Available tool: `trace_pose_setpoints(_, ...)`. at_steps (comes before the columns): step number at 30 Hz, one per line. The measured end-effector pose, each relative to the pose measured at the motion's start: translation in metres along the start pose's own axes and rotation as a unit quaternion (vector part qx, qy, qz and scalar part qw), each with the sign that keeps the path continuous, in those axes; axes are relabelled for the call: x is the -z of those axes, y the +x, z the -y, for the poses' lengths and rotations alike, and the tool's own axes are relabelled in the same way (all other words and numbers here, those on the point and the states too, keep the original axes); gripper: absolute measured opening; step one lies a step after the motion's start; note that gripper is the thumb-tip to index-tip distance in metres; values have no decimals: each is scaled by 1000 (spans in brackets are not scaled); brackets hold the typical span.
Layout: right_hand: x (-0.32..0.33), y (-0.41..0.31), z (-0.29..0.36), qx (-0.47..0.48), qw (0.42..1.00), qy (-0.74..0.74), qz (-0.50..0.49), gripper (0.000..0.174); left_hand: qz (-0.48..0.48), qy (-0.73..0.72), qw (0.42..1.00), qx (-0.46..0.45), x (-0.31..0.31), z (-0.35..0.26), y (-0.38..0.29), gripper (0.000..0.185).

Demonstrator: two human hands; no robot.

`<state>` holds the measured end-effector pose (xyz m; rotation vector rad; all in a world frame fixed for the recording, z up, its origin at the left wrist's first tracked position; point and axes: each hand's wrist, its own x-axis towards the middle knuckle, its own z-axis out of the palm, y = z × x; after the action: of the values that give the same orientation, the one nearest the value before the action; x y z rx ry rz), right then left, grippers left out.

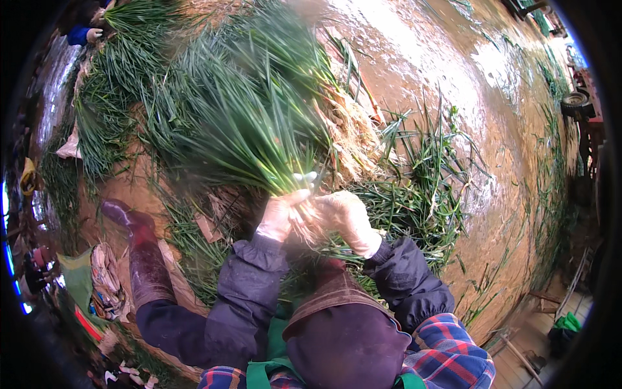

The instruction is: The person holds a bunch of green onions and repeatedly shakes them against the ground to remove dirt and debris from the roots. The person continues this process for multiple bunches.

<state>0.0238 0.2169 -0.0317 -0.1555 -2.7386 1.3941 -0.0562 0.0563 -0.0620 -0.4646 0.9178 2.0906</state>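
My left hand (pixel 284 211), in a pale glove, is closed round the lower stems of a bunch of long green leafy plants (pixel 272 155), which look like scallions or garlic greens. The leaves fan up and to the left. Pale roots hang below the grip. My right hand (pixel 347 216), also gloved, is at the root end, its fingers bent against the roots; whether it grips them is unclear. Just above lies a pile of similar plants with pale roots (pixel 354 136) turned right. Loose green leaves (pixel 418 209) are heaped beside my right hand.
More plants (pixel 126 63) are piled at the upper left, near another person's hand (pixel 94 35). The brown floor (pixel 505 189) looks wet and carries scattered leaves. A green sack (pixel 77 274) lies at the lower left. A vehicle wheel (pixel 577 103) stands at the far right.
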Motion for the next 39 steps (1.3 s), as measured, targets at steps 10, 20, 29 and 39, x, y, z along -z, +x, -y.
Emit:
trace_pose_setpoints(10,-14,58,-53,-116,957,-235,-127,28,-29,0,1000,0,52,4,-88,51)
trace_pose_setpoints(20,-6,-27,25,-107,990,87,41,28,-96,49,994,-11,-3,26,-36,17)
trace_pose_setpoints(29,-14,22,11,-116,989,59,-69,18,-143,93,985,20,3,19,-56,17)
trace_pose_setpoints(39,-49,28,20,-413,613,662,-121,11,-89,-52,995,-7,20,14,-64,25)
